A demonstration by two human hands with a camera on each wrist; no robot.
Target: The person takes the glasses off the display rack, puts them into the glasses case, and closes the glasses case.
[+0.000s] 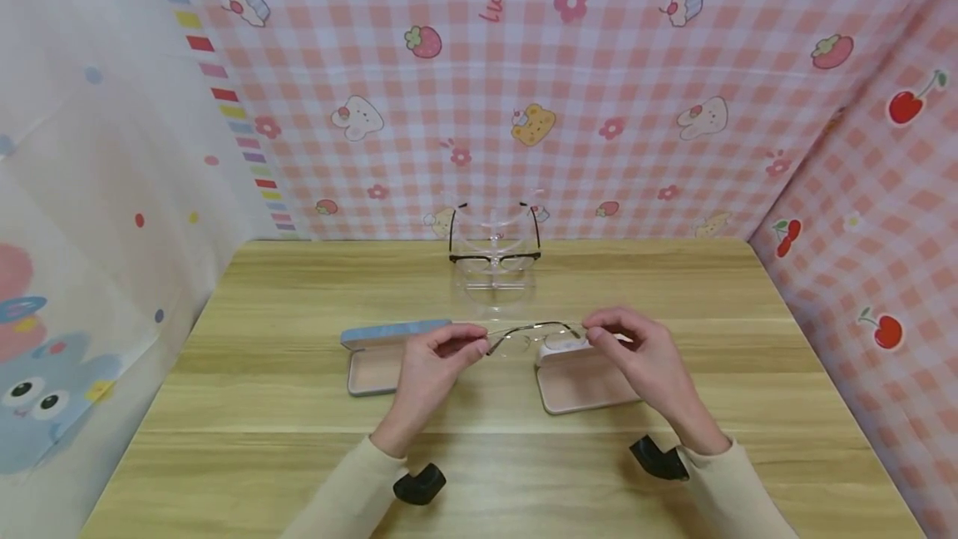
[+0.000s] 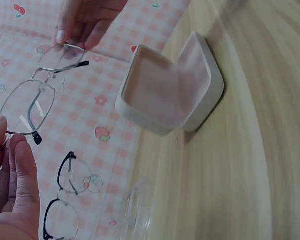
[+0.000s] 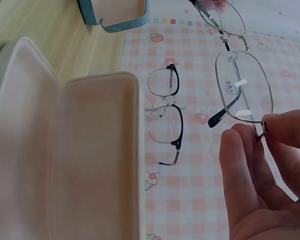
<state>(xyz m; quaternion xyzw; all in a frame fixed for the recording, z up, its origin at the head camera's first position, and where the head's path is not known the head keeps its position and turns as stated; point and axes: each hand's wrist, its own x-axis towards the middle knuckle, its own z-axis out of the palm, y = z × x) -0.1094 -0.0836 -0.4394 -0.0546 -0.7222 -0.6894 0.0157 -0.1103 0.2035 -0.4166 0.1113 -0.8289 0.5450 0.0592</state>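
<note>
Between my two hands is a pair of thin metal-rimmed glasses [image 1: 535, 326], raised above the table. My left hand [image 1: 434, 368] pinches one end of the frame between thumb and fingers. At the other end my right hand [image 1: 654, 364] does the same, near the hinge in the right wrist view. A small printed sticker [image 3: 231, 88] shows at one lens. Under and beside my right hand lies an opened white glasses case [image 1: 587, 389] with pink lining. A blue glasses case [image 1: 397, 329], also opened, is partly hidden behind my left hand.
At the back of the wooden table [image 1: 284, 298] a clear display stand [image 1: 494, 286] bears black-browed glasses [image 1: 467, 258]. A checked cloth [image 1: 614, 65] hangs behind the table, with more cloth at both sides. Black wrist mounts [image 1: 419, 485] stick out near the sleeves.
</note>
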